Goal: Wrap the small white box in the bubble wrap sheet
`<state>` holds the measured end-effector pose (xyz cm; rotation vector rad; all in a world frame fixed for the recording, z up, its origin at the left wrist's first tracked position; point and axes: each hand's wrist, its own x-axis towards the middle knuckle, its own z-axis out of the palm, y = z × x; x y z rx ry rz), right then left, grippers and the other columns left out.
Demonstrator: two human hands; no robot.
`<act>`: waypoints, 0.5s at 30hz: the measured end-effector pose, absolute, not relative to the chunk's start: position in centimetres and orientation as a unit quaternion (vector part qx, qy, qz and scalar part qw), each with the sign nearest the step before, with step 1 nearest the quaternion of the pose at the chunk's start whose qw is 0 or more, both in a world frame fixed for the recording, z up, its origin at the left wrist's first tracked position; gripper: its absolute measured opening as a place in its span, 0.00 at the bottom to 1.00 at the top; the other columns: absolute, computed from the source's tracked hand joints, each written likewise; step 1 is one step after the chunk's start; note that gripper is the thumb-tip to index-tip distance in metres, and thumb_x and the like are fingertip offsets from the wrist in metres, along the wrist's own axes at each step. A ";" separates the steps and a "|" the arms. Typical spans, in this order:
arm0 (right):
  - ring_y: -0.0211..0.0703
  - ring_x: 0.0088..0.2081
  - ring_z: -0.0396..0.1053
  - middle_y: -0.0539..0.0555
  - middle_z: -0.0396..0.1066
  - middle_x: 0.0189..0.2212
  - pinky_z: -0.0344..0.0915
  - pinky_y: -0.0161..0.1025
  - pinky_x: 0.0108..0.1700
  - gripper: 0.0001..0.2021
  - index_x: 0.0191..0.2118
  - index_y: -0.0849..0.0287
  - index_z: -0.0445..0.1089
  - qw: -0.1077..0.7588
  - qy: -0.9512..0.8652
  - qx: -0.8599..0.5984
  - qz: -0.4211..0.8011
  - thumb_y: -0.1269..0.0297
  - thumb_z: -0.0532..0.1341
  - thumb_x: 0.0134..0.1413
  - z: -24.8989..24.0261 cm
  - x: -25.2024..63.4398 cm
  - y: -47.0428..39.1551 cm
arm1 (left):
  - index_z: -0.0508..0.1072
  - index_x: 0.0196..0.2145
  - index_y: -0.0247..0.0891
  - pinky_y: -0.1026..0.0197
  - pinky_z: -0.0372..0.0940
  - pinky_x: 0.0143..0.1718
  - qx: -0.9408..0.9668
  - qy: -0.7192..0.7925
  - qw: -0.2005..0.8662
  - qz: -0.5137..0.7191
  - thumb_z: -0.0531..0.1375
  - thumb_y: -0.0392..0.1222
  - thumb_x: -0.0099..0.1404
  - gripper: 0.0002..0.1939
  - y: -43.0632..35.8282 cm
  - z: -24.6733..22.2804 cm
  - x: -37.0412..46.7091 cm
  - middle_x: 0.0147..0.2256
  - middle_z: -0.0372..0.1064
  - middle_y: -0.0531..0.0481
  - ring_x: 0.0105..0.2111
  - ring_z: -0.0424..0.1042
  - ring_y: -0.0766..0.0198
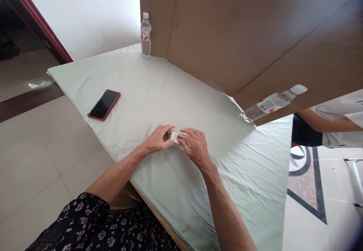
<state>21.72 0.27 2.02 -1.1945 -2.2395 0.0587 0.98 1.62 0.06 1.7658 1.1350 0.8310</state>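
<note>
The left hand [159,139] and right hand [195,147] meet over a small pale box [175,137] near the close edge of the cloth-covered table [159,92]. The left hand's thumb and fingers curve round its left end, apart, with the box between them; the right hand's fingertips are bunched at its other end, touching the top. The box is partly hidden and too small to read well, so it may be card, perhaps a wrapped pack.

It looks light and fairly stiff, easy to lift but likely to dent if squeezed hard. The long sides seem the best hold, steadied by the left hand, leaving the right fingertips to work at the end. A glossy face could slip a little, and the soft cloth beneath might ruck if the box is pushed along it.
</note>
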 end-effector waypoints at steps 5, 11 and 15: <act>0.45 0.46 0.74 0.55 0.79 0.41 0.61 0.45 0.51 0.08 0.36 0.56 0.72 0.343 -0.823 -0.452 -0.022 0.69 0.55 0.65 2.2 20.8 1.7 | 0.64 0.61 0.38 0.46 0.63 0.59 0.711 0.440 0.431 0.339 0.60 0.40 0.55 0.35 1.4 0.3 1.5 0.55 0.69 0.40 0.56 0.68 0.49; 0.46 0.50 0.72 0.58 0.77 0.45 0.59 0.44 0.52 0.07 0.37 0.56 0.67 0.332 -0.805 -0.491 -0.020 0.68 0.53 0.65 4.6 21.1 4.5 | 0.57 0.65 0.36 0.45 0.62 0.58 0.646 0.406 0.533 0.365 0.63 0.41 0.52 0.43 1.2 0.6 1.8 0.54 0.66 0.38 0.53 0.69 0.48; 0.48 0.51 0.72 0.60 0.76 0.47 0.58 0.46 0.52 0.07 0.36 0.57 0.67 0.298 -0.804 -0.514 -0.028 0.68 0.53 0.64 6.5 21.5 7.3 | 0.53 0.66 0.37 0.45 0.60 0.59 0.577 0.337 0.621 0.410 0.65 0.45 0.52 0.46 1.5 0.5 1.7 0.53 0.66 0.38 0.54 0.68 0.50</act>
